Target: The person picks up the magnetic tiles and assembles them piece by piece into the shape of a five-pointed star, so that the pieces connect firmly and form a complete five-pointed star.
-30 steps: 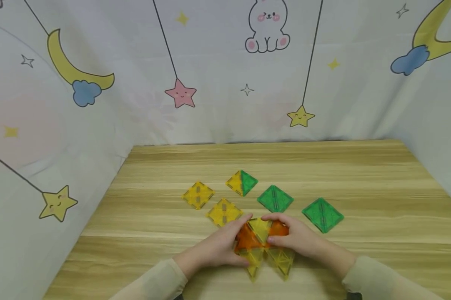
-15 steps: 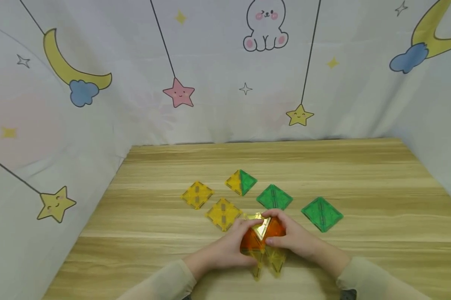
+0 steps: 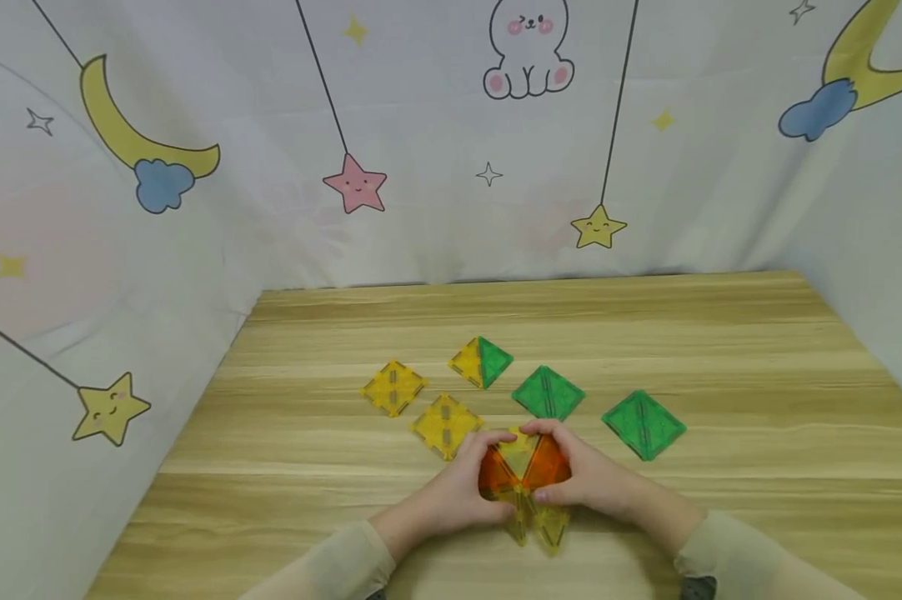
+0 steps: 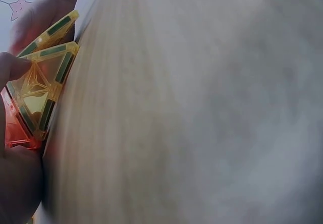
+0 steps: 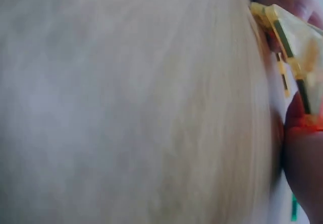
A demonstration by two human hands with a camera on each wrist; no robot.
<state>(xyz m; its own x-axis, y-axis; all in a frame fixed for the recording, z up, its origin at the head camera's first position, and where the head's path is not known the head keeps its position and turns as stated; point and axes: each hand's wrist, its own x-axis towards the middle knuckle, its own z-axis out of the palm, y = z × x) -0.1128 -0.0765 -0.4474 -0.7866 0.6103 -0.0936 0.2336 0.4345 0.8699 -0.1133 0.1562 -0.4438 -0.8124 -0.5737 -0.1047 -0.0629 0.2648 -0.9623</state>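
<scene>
On the cloth (image 3: 428,100) one yellow star (image 3: 111,408) is hanging at far left, lower than one moon (image 3: 115,132) with its cloud (image 3: 162,185); one pink star (image 3: 357,183) is dangling further right; on the table (image 3: 271,500) five diamonds are lying flat, each showing two triangles, ten in all; the left yellow diamond (image 3: 393,388) is lying just beside the near yellow diamond (image 3: 447,426), these being the two all-yellow ones; my left hand (image 3: 462,487) is gripping the left side of the shape (image 3: 521,477), fingertips at its far edge, thumb at its near part; one mixed diamond (image 3: 481,362), half yellow and half green, is lying farthest from me; the shape is sitting between my hands, near the table's front, and I cannot tell whether it is touching the wood; I am counting five triangles showing in it: two orange, one yellow wedged between them, two yellow pointing towards me with tips apart; one bear (image 3: 529,50) is sitting on the cloth above; the middle green diamond (image 3: 548,394) is lying beyond my right hand (image 3: 597,475), which is pinching the shape's right side between fingers and thumb; the right green diamond (image 3: 643,425), second of two, is lying rightmost.
</scene>
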